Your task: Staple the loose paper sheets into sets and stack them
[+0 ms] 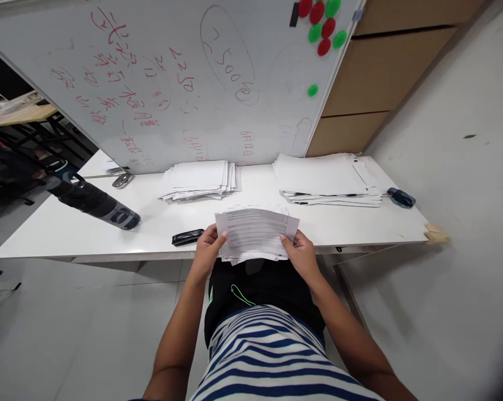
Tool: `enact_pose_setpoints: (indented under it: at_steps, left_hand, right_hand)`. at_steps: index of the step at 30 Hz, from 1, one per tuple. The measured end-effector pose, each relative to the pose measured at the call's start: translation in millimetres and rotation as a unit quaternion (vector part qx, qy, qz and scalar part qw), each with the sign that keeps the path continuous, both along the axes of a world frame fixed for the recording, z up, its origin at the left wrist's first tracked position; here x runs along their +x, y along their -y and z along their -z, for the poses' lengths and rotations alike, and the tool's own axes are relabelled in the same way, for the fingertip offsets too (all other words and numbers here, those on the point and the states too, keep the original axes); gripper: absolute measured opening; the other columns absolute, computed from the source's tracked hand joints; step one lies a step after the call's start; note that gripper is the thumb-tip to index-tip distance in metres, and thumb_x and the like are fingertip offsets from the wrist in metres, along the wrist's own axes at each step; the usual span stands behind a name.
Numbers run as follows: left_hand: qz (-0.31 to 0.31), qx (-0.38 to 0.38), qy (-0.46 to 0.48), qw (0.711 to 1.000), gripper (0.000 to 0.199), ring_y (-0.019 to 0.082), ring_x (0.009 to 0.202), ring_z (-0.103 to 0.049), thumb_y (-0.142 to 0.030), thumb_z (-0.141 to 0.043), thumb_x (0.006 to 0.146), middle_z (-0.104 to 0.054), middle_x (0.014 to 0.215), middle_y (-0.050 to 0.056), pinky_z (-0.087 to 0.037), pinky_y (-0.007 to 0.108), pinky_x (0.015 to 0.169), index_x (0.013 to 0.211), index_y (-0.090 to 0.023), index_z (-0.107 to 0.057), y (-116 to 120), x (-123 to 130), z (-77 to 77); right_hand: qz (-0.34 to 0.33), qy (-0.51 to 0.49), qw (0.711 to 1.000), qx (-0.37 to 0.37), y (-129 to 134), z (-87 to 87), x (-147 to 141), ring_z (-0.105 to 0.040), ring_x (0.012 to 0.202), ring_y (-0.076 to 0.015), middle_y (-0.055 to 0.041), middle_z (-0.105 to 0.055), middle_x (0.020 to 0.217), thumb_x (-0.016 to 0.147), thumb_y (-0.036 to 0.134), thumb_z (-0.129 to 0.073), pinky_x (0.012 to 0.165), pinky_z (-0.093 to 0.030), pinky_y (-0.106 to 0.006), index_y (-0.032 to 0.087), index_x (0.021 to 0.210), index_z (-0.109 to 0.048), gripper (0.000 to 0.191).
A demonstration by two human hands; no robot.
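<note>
The left hand and the right hand each pinch a side edge of the loose white printed sheets, held at the front edge of the white rectangular table. Just beside the left hand lies a black elongated stapler-like object. Beyond the sheets are a left white paper stack and a wider right white paper stack; a dark cylindrical bottle is farther left.
</note>
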State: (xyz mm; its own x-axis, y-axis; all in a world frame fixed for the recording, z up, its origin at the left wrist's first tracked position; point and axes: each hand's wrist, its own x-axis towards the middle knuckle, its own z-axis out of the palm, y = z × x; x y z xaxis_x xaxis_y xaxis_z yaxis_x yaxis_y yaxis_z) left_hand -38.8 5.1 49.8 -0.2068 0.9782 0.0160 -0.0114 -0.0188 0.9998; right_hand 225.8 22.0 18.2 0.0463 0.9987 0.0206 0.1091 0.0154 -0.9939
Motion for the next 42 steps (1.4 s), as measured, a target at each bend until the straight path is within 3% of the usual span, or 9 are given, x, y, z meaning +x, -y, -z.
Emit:
enact_pose_setpoints:
  at_steps: [3, 5, 8, 10, 12, 17, 25, 31, 42]
  left_hand:
    - [-0.05, 0.046, -0.058, 0.996, 0.049, 0.026, 0.115, -0.063, -0.047, -0.065, 0.085, -0.068, 0.124, 0.011, -0.051, 0.042, 0.096, 0.128, -0.024, -0.058, 3, -26, -5.8]
    - [-0.059, 0.046, -0.2, 0.977, 0.055, 0.029, 0.127, -0.054, -0.047, -0.063, 0.085, -0.062, 0.133, 0.011, -0.045, 0.046, 0.102, 0.136, -0.028, -0.052, 5, -49, -4.2]
    - [-0.059, 0.005, -0.452, 0.89, 0.058, 0.035, 0.137, -0.04, -0.046, -0.069, 0.079, -0.057, 0.138, 0.011, -0.033, 0.051, 0.11, 0.133, -0.028, -0.055, 5, -82, 7.7]
    - [-0.057, -0.021, -0.537, 0.842, 0.05, 0.035, 0.128, -0.048, -0.047, -0.067, 0.08, -0.063, 0.127, 0.011, -0.034, 0.05, 0.107, 0.125, -0.026, -0.061, 2, -97, 17.6]
    - [-0.052, -0.033, -0.562, 0.825, 0.04, 0.032, 0.112, -0.057, -0.047, -0.064, 0.082, -0.067, 0.114, 0.01, -0.039, 0.047, 0.099, 0.117, -0.026, -0.064, -1, -104, 24.5]
    - [-0.047, -0.035, -0.511, 0.857, 0.032, 0.03, 0.103, -0.057, -0.046, -0.066, 0.08, -0.068, 0.106, 0.006, -0.043, 0.042, 0.086, 0.106, -0.027, -0.064, -3, -108, 24.3]
    - [-0.062, -0.035, -0.387, 0.919, 0.035, 0.027, 0.106, -0.056, -0.046, -0.07, 0.077, -0.065, 0.107, 0.008, -0.047, 0.04, 0.087, 0.103, -0.024, -0.064, 4, -109, 20.6]
    - [-0.055, -0.031, -0.398, 0.915, 0.033, 0.027, 0.106, -0.054, -0.044, -0.07, 0.076, -0.065, 0.105, 0.007, -0.045, 0.042, 0.089, 0.103, -0.025, -0.066, 7, -106, 20.2]
    - [-0.034, -0.039, -0.433, 0.9, 0.027, 0.028, 0.104, -0.055, -0.041, -0.067, 0.079, -0.068, 0.105, 0.006, -0.044, 0.044, 0.091, 0.103, -0.028, -0.066, 9, -101, 14.9]
  right_hand:
    - [0.002, 0.035, 0.999, -0.034, 1, 2.5, 7, -0.069, 0.097, -0.0266, -0.009, -0.074, 0.106, 0.084, 0.044, -0.063, 0.087, -0.054, -0.04, 0.019, 0.108, -0.066, 0.035]
    - [-0.004, 0.053, 0.998, -0.044, 2, 5.3, 11, -0.068, 0.101, -0.0274, -0.0091, -0.074, 0.109, 0.084, 0.044, -0.062, 0.09, -0.053, -0.04, 0.019, 0.107, -0.066, 0.034]
    - [-0.016, 0.057, 0.997, -0.052, 3, 8.8, 14, -0.068, 0.103, -0.028, -0.009, -0.074, 0.109, 0.084, 0.044, -0.061, 0.092, -0.052, -0.042, 0.019, 0.105, -0.066, 0.034]
    - [-0.02, 0.039, 0.997, -0.062, 4, 9.4, 13, -0.068, 0.103, -0.0283, -0.0091, -0.074, 0.109, 0.083, 0.044, -0.062, 0.092, -0.052, -0.043, 0.019, 0.105, -0.067, 0.034]
    - [-0.023, 0.008, 0.997, -0.072, 5, 7.9, 10, -0.068, 0.104, -0.0283, -0.0091, -0.074, 0.11, 0.082, 0.044, -0.064, 0.094, -0.052, -0.044, 0.019, 0.105, -0.067, 0.034]
    - [-0.05, -0.055, 0.994, -0.08, 6, 1.7, -7, -0.067, 0.109, -0.0281, -0.0093, -0.073, 0.114, 0.082, 0.042, -0.066, 0.097, -0.052, -0.045, 0.019, 0.109, -0.066, 0.036]
    - [-0.082, -0.025, 0.993, -0.079, 8, 1.8, -36, -0.065, 0.113, -0.0269, -0.0082, -0.071, 0.12, 0.084, 0.04, -0.062, 0.099, -0.051, -0.042, 0.02, 0.113, -0.066, 0.035]
    - [-0.093, 0.011, 0.993, -0.066, 17, -6.9, -59, -0.065, 0.111, -0.0263, -0.0078, -0.071, 0.119, 0.087, 0.039, -0.056, 0.098, -0.051, -0.042, 0.021, 0.114, -0.064, 0.034]
    - [-0.139, -0.013, 0.986, -0.093, 18, -11.0, -70, -0.065, 0.113, -0.0249, -0.0069, -0.07, 0.122, 0.088, 0.04, -0.057, 0.095, -0.053, -0.04, 0.023, 0.118, -0.064, 0.035]
